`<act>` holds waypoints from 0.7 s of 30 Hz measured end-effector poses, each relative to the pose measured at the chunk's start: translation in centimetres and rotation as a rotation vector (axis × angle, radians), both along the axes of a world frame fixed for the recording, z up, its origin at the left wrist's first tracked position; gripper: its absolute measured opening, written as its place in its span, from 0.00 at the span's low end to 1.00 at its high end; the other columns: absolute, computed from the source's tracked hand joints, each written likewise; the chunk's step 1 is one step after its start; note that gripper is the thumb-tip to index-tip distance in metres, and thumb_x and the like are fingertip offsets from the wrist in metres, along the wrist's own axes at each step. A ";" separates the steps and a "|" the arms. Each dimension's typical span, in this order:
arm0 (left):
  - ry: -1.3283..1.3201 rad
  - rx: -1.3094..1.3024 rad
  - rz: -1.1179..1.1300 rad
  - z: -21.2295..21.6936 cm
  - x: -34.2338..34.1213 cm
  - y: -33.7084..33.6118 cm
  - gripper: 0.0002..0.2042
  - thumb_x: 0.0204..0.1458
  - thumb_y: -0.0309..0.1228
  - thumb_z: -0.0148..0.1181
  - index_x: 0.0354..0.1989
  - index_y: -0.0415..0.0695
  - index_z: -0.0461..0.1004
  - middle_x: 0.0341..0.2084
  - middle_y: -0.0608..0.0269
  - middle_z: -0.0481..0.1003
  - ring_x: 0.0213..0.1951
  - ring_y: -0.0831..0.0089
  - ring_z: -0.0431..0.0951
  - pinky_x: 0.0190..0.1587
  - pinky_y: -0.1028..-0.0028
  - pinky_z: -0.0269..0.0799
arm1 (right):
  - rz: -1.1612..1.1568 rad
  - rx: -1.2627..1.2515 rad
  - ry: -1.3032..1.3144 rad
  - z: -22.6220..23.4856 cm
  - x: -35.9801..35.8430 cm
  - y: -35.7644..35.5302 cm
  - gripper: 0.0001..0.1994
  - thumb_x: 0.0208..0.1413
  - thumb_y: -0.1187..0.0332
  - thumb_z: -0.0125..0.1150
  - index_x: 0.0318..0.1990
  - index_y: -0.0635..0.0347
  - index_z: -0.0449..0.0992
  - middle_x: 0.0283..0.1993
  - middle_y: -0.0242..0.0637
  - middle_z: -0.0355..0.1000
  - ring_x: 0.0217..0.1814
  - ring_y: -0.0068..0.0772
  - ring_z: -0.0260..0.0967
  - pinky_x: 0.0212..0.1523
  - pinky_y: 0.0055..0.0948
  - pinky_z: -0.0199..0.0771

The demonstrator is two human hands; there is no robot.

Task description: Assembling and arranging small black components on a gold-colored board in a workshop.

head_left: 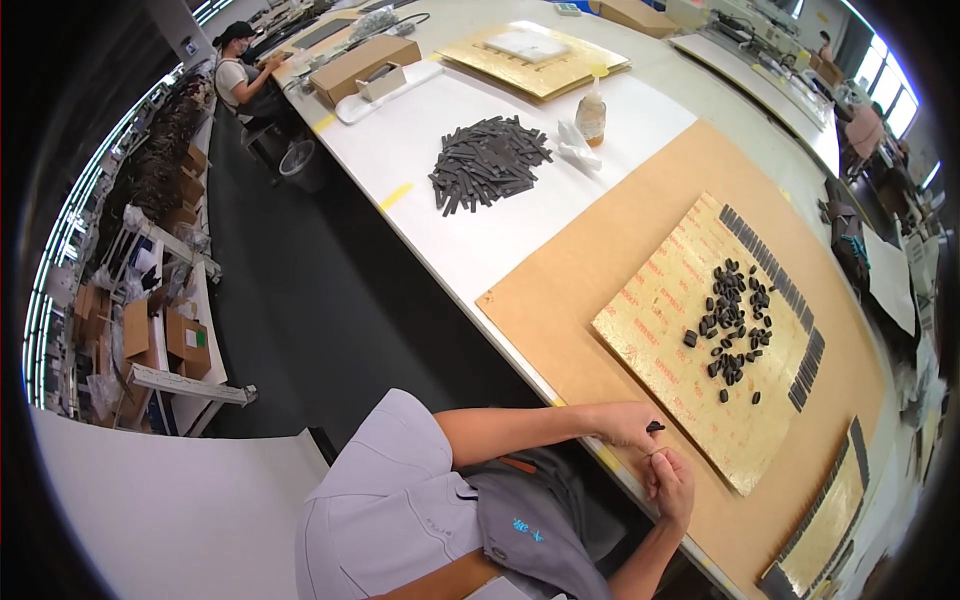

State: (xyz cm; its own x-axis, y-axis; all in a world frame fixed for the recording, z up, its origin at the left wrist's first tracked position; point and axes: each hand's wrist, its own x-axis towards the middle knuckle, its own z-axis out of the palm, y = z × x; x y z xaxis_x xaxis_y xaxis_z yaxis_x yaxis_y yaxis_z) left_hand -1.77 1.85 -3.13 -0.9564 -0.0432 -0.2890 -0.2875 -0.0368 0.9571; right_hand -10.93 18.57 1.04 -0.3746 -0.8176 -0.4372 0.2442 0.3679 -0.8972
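Left hand (628, 424) pinches a small black oblong piece (655, 427) between its fingertips at the tabletop (480, 235) edge. Right hand (670, 485), loosely curled and holding nothing visible, lies just beside it. Just beyond both hands lies a flat yellowish board (670, 370) carrying a loose cluster of matte black pieces (735, 325). Well beyond the hands, a heap of dark flat strips (488, 160) and a translucent bottle (592, 112) stand on the white surface.

Heap of dark strips (489, 161), amber bottle (592, 113), open carton (364, 66)
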 end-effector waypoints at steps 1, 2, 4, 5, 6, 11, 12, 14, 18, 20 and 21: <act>-0.002 0.031 -0.008 0.1 -0.1 -0.1 0.08 0.42 0.32 0.61 0.24 0.40 0.73 0.15 0.66 0.69 0.20 0.79 0.65 0.24 0.75 0.61 | 0.019 -0.004 -0.015 0.0 -0.1 0.0 0.12 0.59 0.66 0.50 0.27 0.63 0.71 0.15 0.25 0.60 0.12 0.13 0.52 0.12 0.15 0.49; 0.008 0.065 -0.017 0.2 0.0 -0.2 0.08 0.42 0.31 0.62 0.23 0.40 0.73 0.14 0.68 0.68 0.19 0.80 0.64 0.22 0.76 0.59 | 0.038 -0.007 -0.031 0.1 -0.2 0.1 0.12 0.59 0.66 0.51 0.27 0.64 0.72 0.16 0.26 0.61 0.13 0.13 0.53 0.14 0.14 0.50; 0.019 0.064 -0.048 1.0 0.1 -0.4 0.08 0.43 0.32 0.62 0.23 0.40 0.72 0.14 0.69 0.67 0.18 0.81 0.63 0.20 0.76 0.58 | 0.041 -0.024 -0.002 -0.4 -0.4 0.3 0.12 0.59 0.66 0.51 0.26 0.63 0.71 0.15 0.25 0.60 0.12 0.14 0.52 0.13 0.15 0.50; 0.028 0.066 -0.077 1.3 0.2 -0.5 0.09 0.45 0.33 0.62 0.24 0.40 0.72 0.15 0.70 0.67 0.18 0.82 0.62 0.19 0.77 0.56 | 0.046 -0.039 0.024 -0.7 -0.4 0.4 0.12 0.58 0.66 0.50 0.25 0.62 0.70 0.14 0.25 0.59 0.11 0.14 0.52 0.12 0.15 0.50; 0.031 0.063 -0.075 1.2 0.2 -0.6 0.09 0.45 0.33 0.62 0.24 0.40 0.72 0.15 0.70 0.67 0.18 0.82 0.62 0.19 0.77 0.56 | 0.048 -0.042 0.027 -1.0 -0.4 0.5 0.12 0.58 0.66 0.50 0.25 0.62 0.70 0.14 0.25 0.59 0.11 0.14 0.52 0.12 0.15 0.50; -0.099 0.406 -0.053 2.5 0.7 -1.0 0.10 0.58 0.36 0.51 0.36 0.41 0.72 0.14 0.74 0.61 0.16 0.82 0.60 0.18 0.81 0.55 | -0.240 -0.223 0.383 -4.2 0.2 0.3 0.13 0.58 0.68 0.52 0.21 0.61 0.68 0.12 0.23 0.56 0.10 0.11 0.49 0.10 0.15 0.45; -0.096 0.400 -0.052 2.4 0.8 -1.1 0.10 0.58 0.36 0.51 0.36 0.41 0.72 0.14 0.74 0.61 0.16 0.82 0.60 0.18 0.81 0.55 | -0.240 -0.229 0.385 -3.8 -0.2 -0.3 0.13 0.58 0.68 0.52 0.21 0.61 0.68 0.12 0.23 0.56 0.10 0.11 0.49 0.10 0.15 0.45; -0.025 0.530 -0.025 1.6 1.0 -1.0 0.13 0.60 0.37 0.47 0.42 0.39 0.70 0.14 0.74 0.60 0.16 0.80 0.62 0.18 0.80 0.59 | -0.380 -0.224 0.556 -2.1 -2.4 -2.4 0.12 0.58 0.67 0.53 0.23 0.62 0.69 0.12 0.23 0.55 0.10 0.12 0.49 0.10 0.16 0.46; 0.042 0.577 0.124 2.6 1.4 -0.3 0.15 0.61 0.38 0.46 0.43 0.36 0.69 0.20 0.70 0.66 0.20 0.80 0.67 0.22 0.80 0.65 | -0.437 -0.129 0.741 2.0 -4.7 -5.6 0.09 0.57 0.67 0.56 0.28 0.64 0.71 0.16 0.25 0.59 0.13 0.15 0.55 0.15 0.18 0.56; 0.191 0.698 0.371 2.8 1.3 0.6 0.17 0.62 0.37 0.44 0.48 0.33 0.68 0.27 0.66 0.70 0.26 0.81 0.70 0.28 0.81 0.68 | -0.333 -0.059 0.911 2.8 -4.7 -5.0 0.08 0.55 0.68 0.58 0.33 0.65 0.72 0.22 0.29 0.66 0.18 0.18 0.63 0.20 0.18 0.64; 0.191 0.698 0.371 2.6 1.3 1.0 0.17 0.62 0.37 0.44 0.48 0.33 0.68 0.27 0.66 0.70 0.26 0.81 0.70 0.28 0.81 0.68 | -0.333 -0.058 0.911 3.1 -3.5 -4.5 0.08 0.55 0.68 0.58 0.33 0.65 0.72 0.22 0.29 0.66 0.18 0.18 0.63 0.20 0.18 0.64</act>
